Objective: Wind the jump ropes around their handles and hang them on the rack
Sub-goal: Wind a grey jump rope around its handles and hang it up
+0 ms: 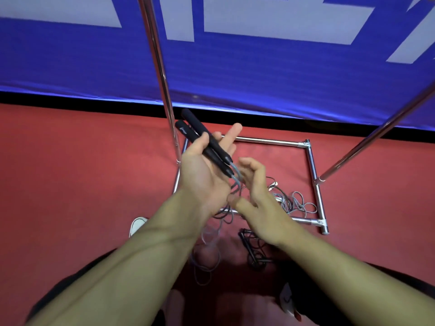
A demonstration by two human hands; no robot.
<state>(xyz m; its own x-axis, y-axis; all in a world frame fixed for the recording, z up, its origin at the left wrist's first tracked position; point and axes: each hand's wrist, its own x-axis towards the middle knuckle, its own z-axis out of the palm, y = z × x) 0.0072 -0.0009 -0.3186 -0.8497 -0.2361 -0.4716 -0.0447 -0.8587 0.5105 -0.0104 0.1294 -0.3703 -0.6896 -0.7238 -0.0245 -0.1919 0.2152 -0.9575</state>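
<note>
Two black jump rope handles (202, 140) lie side by side across the palm of my left hand (204, 175), pinned by its thumb, fingers stretched out. Their grey cord (236, 182) leaves the handle ends and hangs down between my wrists. My right hand (256, 196) hovers just right of the cord with fingers loosely curled; whether it pinches the cord is unclear. A second rope with black handles (250, 245) lies on the red floor below my hands. More tangled grey cord (296, 203) lies inside the chrome rack's base frame (313, 170).
The rack's chrome uprights (160, 67) rise at left and lean in from the right (376, 137). A blue and white banner (259, 74) stands behind. White shoes (137, 225) show on the red floor (70, 172) near my forearms.
</note>
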